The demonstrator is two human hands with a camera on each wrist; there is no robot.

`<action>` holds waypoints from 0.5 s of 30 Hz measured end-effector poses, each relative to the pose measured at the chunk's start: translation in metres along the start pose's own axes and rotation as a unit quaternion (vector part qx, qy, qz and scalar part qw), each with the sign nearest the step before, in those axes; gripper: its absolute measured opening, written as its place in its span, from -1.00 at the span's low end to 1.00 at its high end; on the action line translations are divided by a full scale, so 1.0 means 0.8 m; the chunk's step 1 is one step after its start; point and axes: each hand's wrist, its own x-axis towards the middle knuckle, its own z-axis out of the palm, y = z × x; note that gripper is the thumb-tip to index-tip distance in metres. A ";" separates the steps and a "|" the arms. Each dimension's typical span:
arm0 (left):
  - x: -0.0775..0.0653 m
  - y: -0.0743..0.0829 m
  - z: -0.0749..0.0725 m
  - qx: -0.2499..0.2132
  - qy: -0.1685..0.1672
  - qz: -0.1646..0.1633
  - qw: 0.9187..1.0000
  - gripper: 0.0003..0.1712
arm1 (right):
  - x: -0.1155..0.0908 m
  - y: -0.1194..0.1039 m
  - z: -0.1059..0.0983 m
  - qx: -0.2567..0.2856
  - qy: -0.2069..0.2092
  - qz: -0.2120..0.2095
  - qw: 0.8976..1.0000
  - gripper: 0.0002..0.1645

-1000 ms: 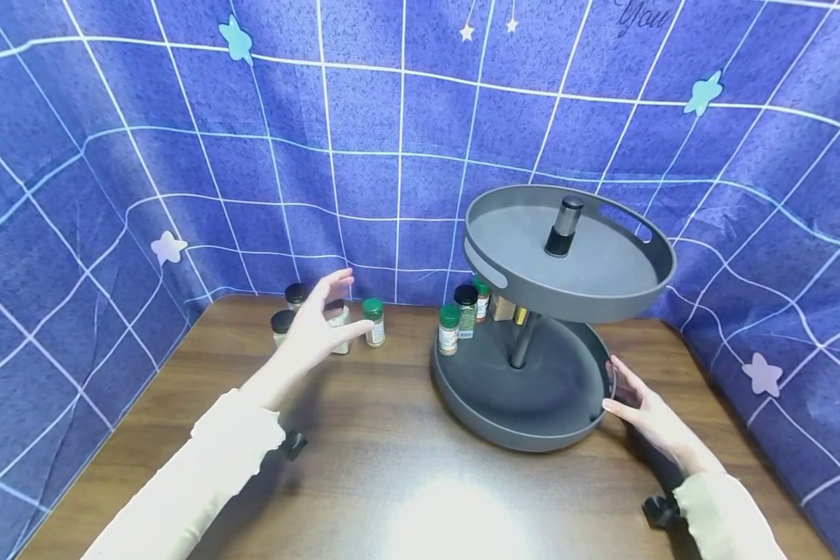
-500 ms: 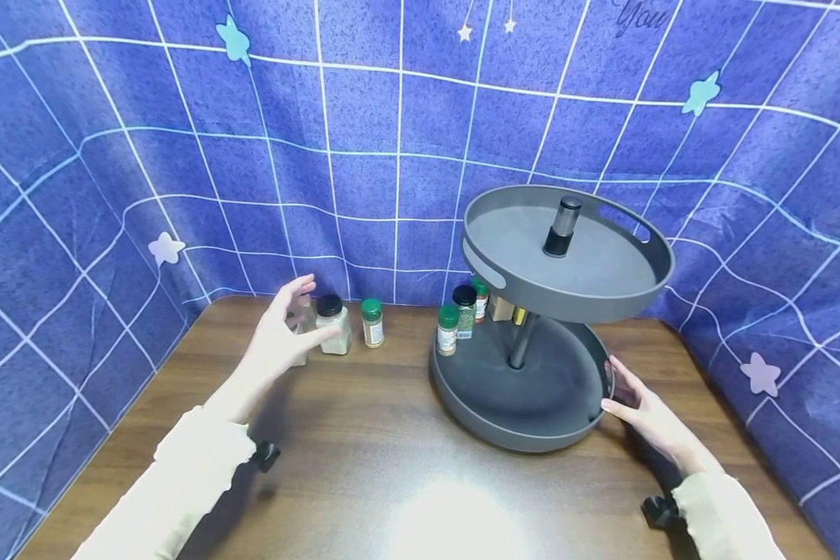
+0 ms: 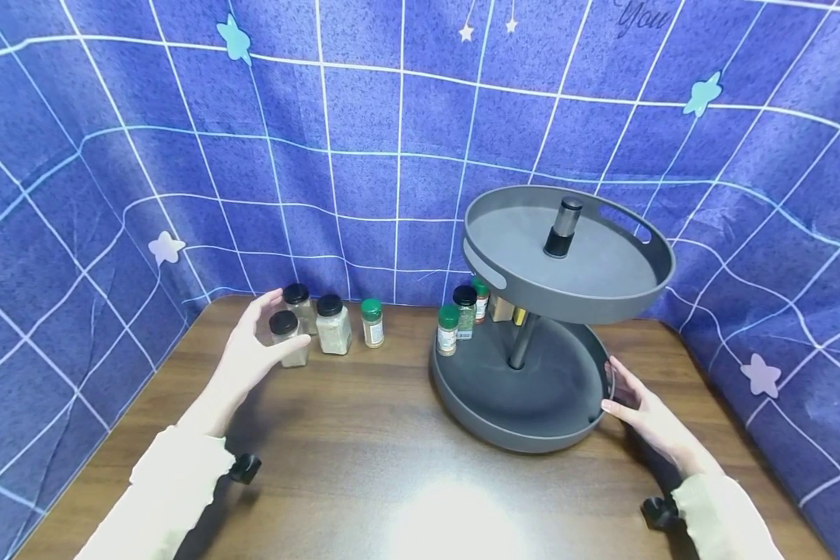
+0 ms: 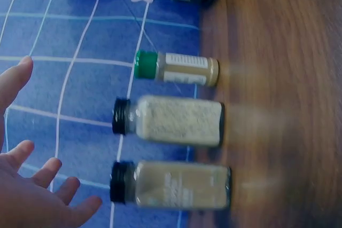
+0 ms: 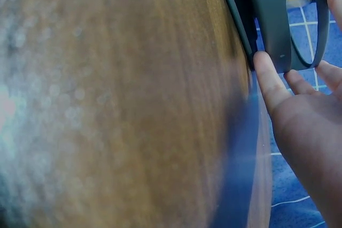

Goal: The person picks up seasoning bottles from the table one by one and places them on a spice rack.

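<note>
My left hand [image 3: 252, 354] is spread beside the nearest-left spice jar [image 3: 295, 359], a clear one with a black lid. Its thumb passes in front of that jar; nothing is gripped. Behind stands a second black-lidded jar [image 3: 306, 315]. To the right are a square black-lidded jar of pale, speckled contents [image 3: 335, 333] and a small green-capped spice bottle [image 3: 373, 334]. In the left wrist view, the fingers [image 4: 51, 169] are apart from the jars. My right hand [image 3: 640, 408] touches the outer wall of the lower tier of a grey two-tier turntable [image 3: 525, 443], near its handle slot.
On the lower tier's left stand a green-capped bottle [image 3: 446, 342], a black-lidded jar of green herbs [image 3: 465, 319] and another green-capped bottle [image 3: 480, 303], partly hidden by the upper tray [image 3: 581, 307]. A patterned blue cloth [image 3: 392, 194] hangs behind the wooden table [image 3: 364, 435].
My left hand has moved left, past the square jar to the leftmost one, uncovering the black-lidded jars. The right hand and turntable have stayed in place.
</note>
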 end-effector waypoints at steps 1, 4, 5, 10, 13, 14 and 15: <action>-0.001 -0.004 -0.002 0.008 0.003 -0.002 1.000 0.00 | 0.000 0.000 0.000 -0.001 0.001 0.001 1.000 -0.10; -0.004 -0.014 -0.008 0.032 0.015 -0.012 0.999 0.01 | 0.000 -0.001 0.000 -0.002 0.002 0.002 1.000 -0.10; -0.004 -0.017 -0.010 0.035 0.017 -0.016 0.999 0.01 | 0.000 -0.002 0.000 -0.001 0.002 0.002 1.000 -0.10; -0.005 -0.033 -0.014 0.036 0.025 -0.040 0.998 0.01 | 0.000 -0.003 0.000 0.001 0.002 0.002 1.000 -0.11; -0.007 -0.042 -0.015 0.025 0.027 -0.054 0.998 0.02 | 0.000 -0.004 0.001 0.000 0.001 0.003 1.000 -0.11; -0.007 -0.044 -0.015 0.021 0.026 -0.059 0.998 0.03 | 0.000 -0.004 0.001 0.001 0.001 0.003 1.000 -0.11; -0.007 -0.046 -0.015 0.018 0.027 -0.063 0.997 0.04 | 0.000 -0.004 0.001 0.003 0.001 0.003 1.000 -0.11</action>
